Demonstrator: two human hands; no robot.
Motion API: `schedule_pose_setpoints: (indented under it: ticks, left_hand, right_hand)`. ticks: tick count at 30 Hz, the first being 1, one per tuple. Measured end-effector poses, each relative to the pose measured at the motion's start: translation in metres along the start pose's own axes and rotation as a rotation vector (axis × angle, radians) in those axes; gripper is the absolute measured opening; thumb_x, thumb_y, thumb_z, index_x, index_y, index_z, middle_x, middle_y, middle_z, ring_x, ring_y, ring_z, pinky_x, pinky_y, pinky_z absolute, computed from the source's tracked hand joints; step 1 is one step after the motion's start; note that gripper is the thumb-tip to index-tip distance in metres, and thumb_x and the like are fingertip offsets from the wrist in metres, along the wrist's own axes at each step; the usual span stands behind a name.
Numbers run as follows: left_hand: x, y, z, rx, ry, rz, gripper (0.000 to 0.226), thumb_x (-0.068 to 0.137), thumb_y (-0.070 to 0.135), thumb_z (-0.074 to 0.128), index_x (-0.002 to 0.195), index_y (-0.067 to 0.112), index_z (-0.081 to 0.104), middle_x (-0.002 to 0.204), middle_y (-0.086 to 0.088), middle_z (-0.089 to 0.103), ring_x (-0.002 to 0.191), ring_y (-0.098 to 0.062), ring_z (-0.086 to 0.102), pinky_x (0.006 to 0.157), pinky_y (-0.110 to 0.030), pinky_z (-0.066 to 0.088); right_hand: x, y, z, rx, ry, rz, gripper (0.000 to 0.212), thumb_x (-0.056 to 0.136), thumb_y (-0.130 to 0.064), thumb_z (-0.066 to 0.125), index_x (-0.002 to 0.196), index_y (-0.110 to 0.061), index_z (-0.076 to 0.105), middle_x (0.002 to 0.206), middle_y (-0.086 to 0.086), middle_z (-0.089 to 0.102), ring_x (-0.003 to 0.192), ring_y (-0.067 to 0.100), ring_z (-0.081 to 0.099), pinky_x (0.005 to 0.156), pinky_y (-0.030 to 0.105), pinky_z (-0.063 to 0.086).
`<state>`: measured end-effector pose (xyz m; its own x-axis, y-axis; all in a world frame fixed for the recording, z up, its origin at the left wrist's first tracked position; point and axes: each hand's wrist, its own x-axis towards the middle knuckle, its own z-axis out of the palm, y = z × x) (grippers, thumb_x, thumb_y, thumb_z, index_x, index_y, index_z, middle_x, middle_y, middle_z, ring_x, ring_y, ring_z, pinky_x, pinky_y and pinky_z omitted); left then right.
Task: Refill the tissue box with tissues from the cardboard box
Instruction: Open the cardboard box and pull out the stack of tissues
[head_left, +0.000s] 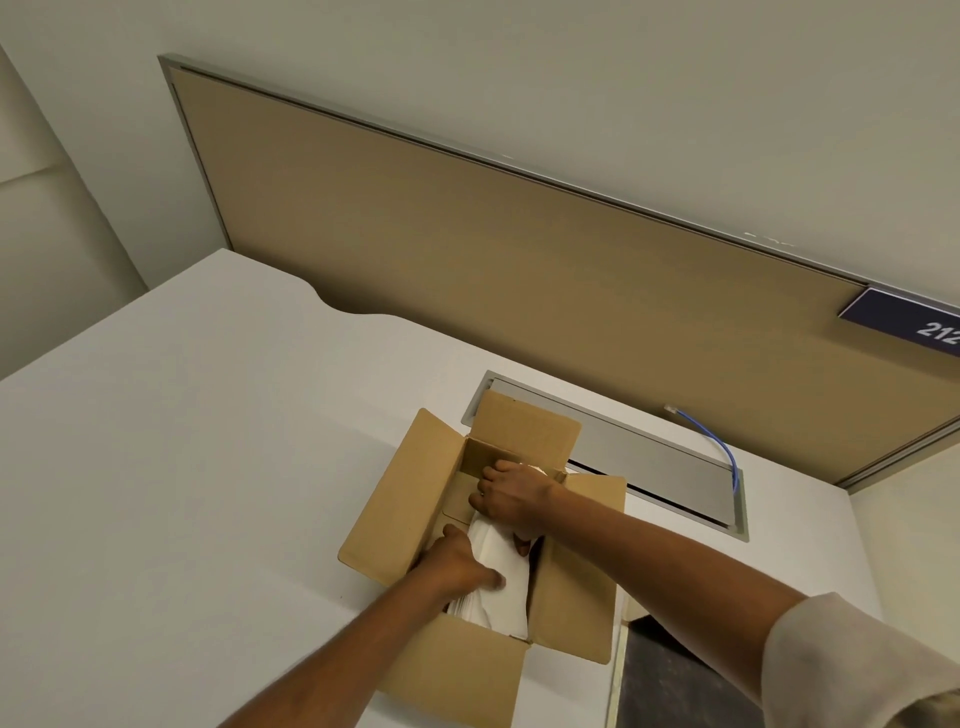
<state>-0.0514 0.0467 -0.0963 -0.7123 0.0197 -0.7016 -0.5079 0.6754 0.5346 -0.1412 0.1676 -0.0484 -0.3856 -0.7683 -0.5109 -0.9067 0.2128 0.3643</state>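
An open brown cardboard box (400, 514) sits on the white desk, its flaps folded outward. Inside lies a stack of white tissues (501, 597). My left hand (457, 564) reaches into the box from the near left and grips the stack's left side, thumb on top. My right hand (511, 496) is inside the box at the far end, fingers curled down over the tissues' far edge. The bottom of the box is hidden by the tissues and my hands. No tissue box is in view.
The white desk (182, 467) stretches left of the box. A grey metal cable hatch (665, 467) lies behind the box, with a blue cable (719, 447) coming out. A tan partition panel (467, 234) stands behind. The desk's right edge drops to dark floor (670, 675).
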Motion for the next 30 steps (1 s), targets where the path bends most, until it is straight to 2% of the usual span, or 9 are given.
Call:
schedule_pose_setpoints:
  ticks: [5, 9, 13, 17, 21, 24, 28, 30]
  left_hand:
    - [-0.005, 0.000, -0.010, -0.234, -0.059, -0.077, 0.084, 0.067, 0.034, 0.083, 0.130, 0.011, 0.032, 0.121, -0.007, 0.048, 0.101, -0.022, 0.052, 0.073, -0.029, 0.048]
    - [-0.010, 0.001, -0.012, -0.259, -0.098, -0.057, 0.071, 0.067, 0.027, 0.084, 0.122, 0.012, 0.042, 0.115, -0.005, 0.051, 0.098, -0.019, 0.053, 0.075, -0.028, 0.050]
    - [-0.016, 0.001, -0.012, -0.284, -0.130, -0.027, 0.064, 0.066, 0.022, 0.084, 0.115, 0.014, 0.045, 0.111, -0.003, 0.054, 0.095, -0.017, 0.054, 0.071, -0.027, 0.050]
    - [-0.019, 0.004, -0.016, -0.340, -0.123, 0.010, 0.070, 0.065, 0.019, 0.084, 0.122, 0.014, 0.044, 0.117, -0.005, 0.055, 0.102, -0.021, 0.055, 0.081, -0.031, 0.052]
    - [-0.021, 0.004, -0.017, -0.424, -0.155, 0.034, 0.084, 0.063, 0.014, 0.084, 0.132, 0.019, 0.038, 0.115, -0.003, 0.056, 0.101, -0.021, 0.057, 0.074, -0.030, 0.052]
    - [-0.023, 0.004, -0.018, -0.429, -0.151, 0.057, 0.086, 0.061, 0.018, 0.085, 0.131, 0.023, 0.035, 0.113, -0.001, 0.055, 0.099, -0.019, 0.057, 0.072, -0.031, 0.053]
    - [-0.025, 0.001, -0.014, -0.346, -0.076, 0.124, 0.087, 0.056, 0.030, 0.084, 0.127, 0.023, 0.035, 0.118, 0.000, 0.053, 0.104, -0.018, 0.054, 0.086, -0.036, 0.052]
    - [-0.027, -0.001, -0.011, -0.258, -0.025, 0.167, 0.083, 0.060, 0.035, 0.081, 0.127, 0.021, 0.033, 0.117, 0.001, 0.051, 0.104, -0.018, 0.052, 0.084, -0.032, 0.048]
  right_hand:
    - [0.000, 0.001, 0.000, -0.005, -0.011, -0.005, 0.056, 0.076, -0.037, 0.075, 0.118, -0.008, 0.053, 0.108, 0.010, 0.065, 0.098, 0.024, 0.055, 0.086, 0.032, 0.038]
    - [0.000, 0.001, -0.002, -0.012, -0.031, 0.009, 0.062, 0.074, -0.040, 0.078, 0.121, -0.010, 0.049, 0.111, 0.007, 0.064, 0.101, 0.024, 0.055, 0.088, 0.033, 0.037]
    - [0.004, -0.004, 0.002, 0.013, -0.071, 0.034, 0.060, 0.081, -0.035, 0.070, 0.133, -0.020, 0.043, 0.120, 0.003, 0.062, 0.110, 0.024, 0.051, 0.092, 0.033, 0.035]
    - [0.007, 0.000, -0.006, 0.071, -0.130, 0.019, 0.076, 0.068, -0.042, 0.082, 0.134, -0.026, 0.046, 0.120, 0.003, 0.060, 0.113, 0.025, 0.045, 0.095, 0.035, 0.033]
    - [0.007, 0.003, -0.007, 0.089, -0.116, 0.012, 0.069, 0.070, -0.042, 0.080, 0.130, -0.026, 0.049, 0.117, 0.003, 0.061, 0.110, 0.025, 0.044, 0.091, 0.035, 0.035]
    - [0.004, 0.004, -0.008, 0.109, -0.083, 0.011, 0.065, 0.071, -0.038, 0.080, 0.127, -0.024, 0.050, 0.117, 0.005, 0.059, 0.107, 0.024, 0.044, 0.086, 0.034, 0.037]
    - [-0.002, 0.007, -0.008, 0.108, -0.029, 0.006, 0.065, 0.074, -0.034, 0.078, 0.130, -0.020, 0.048, 0.128, 0.005, 0.054, 0.110, 0.024, 0.043, 0.088, 0.034, 0.038]
    - [-0.004, 0.009, -0.010, 0.130, -0.009, -0.001, 0.068, 0.073, -0.034, 0.080, 0.130, -0.018, 0.047, 0.127, 0.006, 0.055, 0.111, 0.026, 0.042, 0.089, 0.035, 0.038]
